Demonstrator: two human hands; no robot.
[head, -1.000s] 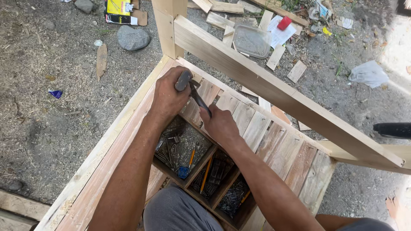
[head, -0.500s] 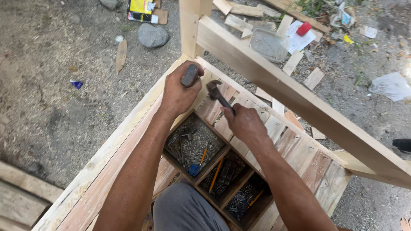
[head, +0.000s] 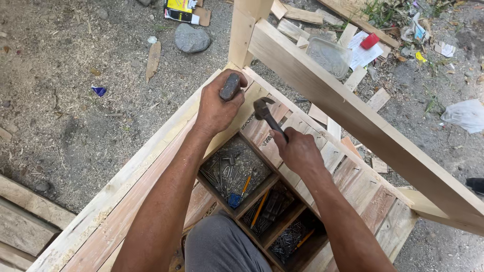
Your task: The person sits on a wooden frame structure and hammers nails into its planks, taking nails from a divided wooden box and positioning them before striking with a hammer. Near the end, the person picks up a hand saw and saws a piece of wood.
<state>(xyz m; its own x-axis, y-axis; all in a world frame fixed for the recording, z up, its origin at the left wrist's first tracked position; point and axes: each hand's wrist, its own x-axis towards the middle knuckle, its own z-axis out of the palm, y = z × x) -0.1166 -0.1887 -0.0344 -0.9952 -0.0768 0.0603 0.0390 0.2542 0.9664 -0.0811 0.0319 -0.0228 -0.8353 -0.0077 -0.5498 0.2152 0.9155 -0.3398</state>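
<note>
My left hand [head: 218, 107] is shut on a short dark grey metal tool [head: 230, 86] whose blunt end sticks up above my fist. It rests on the near corner of a pale wooden slatted frame [head: 151, 166], just below the upright post [head: 241, 35]. My right hand [head: 298, 151] grips the handle of a claw hammer [head: 263, 110]. The hammer's dark head hangs just right of my left hand, over the slats [head: 353, 176], not touching the metal tool.
A divided wooden tray [head: 237, 174] with nails, screws and pencils sits below my arms, by my grey-clad knee. A long rail [head: 353, 111] runs diagonally right. Around lie a grey stone [head: 191, 38], wood offcuts, papers, a plastic bag [head: 466, 115] and planks [head: 25, 221].
The hammer head has drawn back to the right, away from the metal tool in my left fist. The camera view has shifted slightly; my left hand stays at the corner.
</note>
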